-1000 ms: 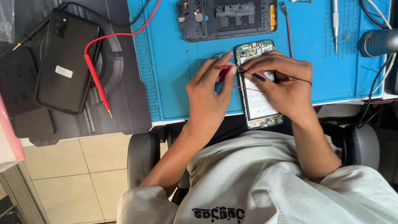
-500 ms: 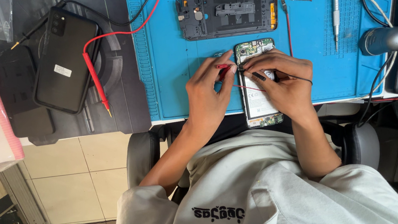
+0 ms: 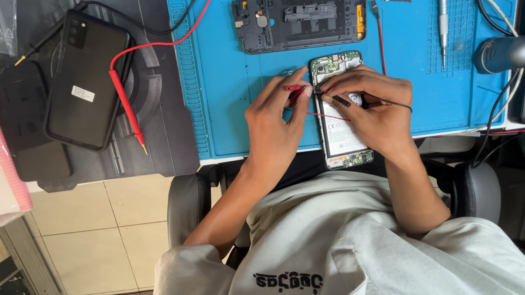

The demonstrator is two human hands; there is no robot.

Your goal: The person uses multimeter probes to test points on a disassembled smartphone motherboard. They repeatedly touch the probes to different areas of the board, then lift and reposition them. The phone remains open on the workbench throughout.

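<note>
Opened phone (image 3: 341, 138) on blue mat (image 3: 230, 105); left hand (image 3: 277, 129) pinching red probe (image 3: 295, 90), right hand (image 3: 371, 111) pinching black probe (image 3: 340, 100) against board.

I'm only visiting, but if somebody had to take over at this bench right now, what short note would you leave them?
Left hand: grip shut on a thin red test probe, its tip at the upper end of the opened phone with bare green circuit board.
Right hand: grip shut on a thin black test probe, its tip at the same end.
The phone lies on the blue rubber work mat. A dark plastic phone frame lies above it, with a silver screwdriver to the right.
Done: phone is open.
Left: frame not yet back on.
</note>
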